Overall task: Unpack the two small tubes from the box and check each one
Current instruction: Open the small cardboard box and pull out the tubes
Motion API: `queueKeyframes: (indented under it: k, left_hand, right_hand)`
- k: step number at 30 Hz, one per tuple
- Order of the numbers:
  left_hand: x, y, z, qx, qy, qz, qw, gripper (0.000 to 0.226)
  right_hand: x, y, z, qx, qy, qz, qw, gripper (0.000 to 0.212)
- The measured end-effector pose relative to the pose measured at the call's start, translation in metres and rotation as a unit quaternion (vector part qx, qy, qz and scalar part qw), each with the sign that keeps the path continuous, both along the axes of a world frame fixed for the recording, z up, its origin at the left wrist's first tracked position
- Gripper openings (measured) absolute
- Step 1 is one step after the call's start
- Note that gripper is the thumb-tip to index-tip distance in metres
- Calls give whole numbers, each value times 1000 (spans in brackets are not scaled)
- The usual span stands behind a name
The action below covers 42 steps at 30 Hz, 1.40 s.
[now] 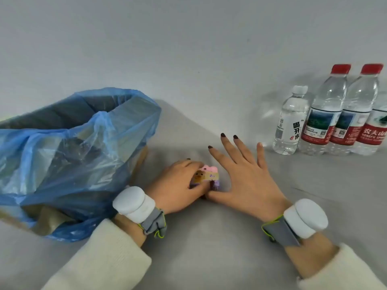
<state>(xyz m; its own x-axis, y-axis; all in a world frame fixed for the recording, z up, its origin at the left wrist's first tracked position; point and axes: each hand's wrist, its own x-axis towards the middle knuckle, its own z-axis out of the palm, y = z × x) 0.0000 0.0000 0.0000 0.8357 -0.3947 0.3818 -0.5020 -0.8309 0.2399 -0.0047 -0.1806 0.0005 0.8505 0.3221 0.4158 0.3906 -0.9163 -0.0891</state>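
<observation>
A small pink, yellow and purple box [209, 174] with a cartoon face on it sits on the grey table, close to the middle. My left hand [178, 185] is wrapped around its left side, thumb along the near edge. My right hand [245, 174] lies just to the box's right with fingers spread wide over the table; its thumb reaches the box's lower right corner. No tubes are visible; the box's contents are hidden.
A bin lined with a blue plastic bag [69, 155] stands at the left, close to my left hand. Several water bottles [326, 114] stand at the back right against the wall. Grey tabletop [209, 248] stretches toward me.
</observation>
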Motion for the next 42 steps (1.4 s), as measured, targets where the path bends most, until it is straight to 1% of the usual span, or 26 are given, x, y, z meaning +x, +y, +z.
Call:
queueKeyframes:
  k: [3,6,10,12,14,18,21,24,28,32,34,36,38,39,42]
  left_hand:
    - [4,2,-3,-4,8,-25,1000,47]
    - [4,2,-3,-1,20,-36,999,48]
    - [4,1,-4,-24,1,-47,999,44]
    - [3,0,-3,-62,-11,-52,997,42]
    - [1,0,-1,-113,-21,-59,992,41]
    - [-1,-1,4,-230,-17,-72,970,43]
    - [-6,-5,7,-303,-15,-89,949,41]
    - [-9,-8,11,-339,-27,-97,935,40]
    - [-10,-8,15,-360,-33,-101,927,42]
    - [-11,-7,16,-353,-51,-119,926,49]
    - [-12,-7,17,-349,-63,-129,926,49]
    - [-13,-7,18,-350,-71,-134,924,45]
    - [-13,-7,18,-345,-82,-140,924,42]
    - [-13,-7,18,-340,-89,-143,925,42]
    - [-14,-6,21,-316,-121,-147,930,41]
  right_hand:
    - [0,-2,1,-4,12,1,1000,97]
    - [0,-4,-1,24,19,7,1000,100]
    - [-1,-7,0,38,27,-2,999,99]
    - [-3,-7,0,57,28,-8,998,98]
    - [-6,-6,3,100,30,-11,994,95]
    - [-11,-6,12,174,36,-17,984,90]
    - [-13,-8,17,264,31,9,964,71]
    - [-16,-8,19,328,31,28,944,55]
    - [-19,-6,20,386,19,65,920,37]
    - [-22,-4,23,415,8,96,905,27]
    - [-24,-5,24,434,28,122,892,19]
    - [-25,-5,25,473,67,151,865,13]
    - [-25,-6,27,515,103,162,835,13]
    - [-24,-7,27,526,115,164,827,13]
    - [-26,-8,28,532,134,165,820,14]
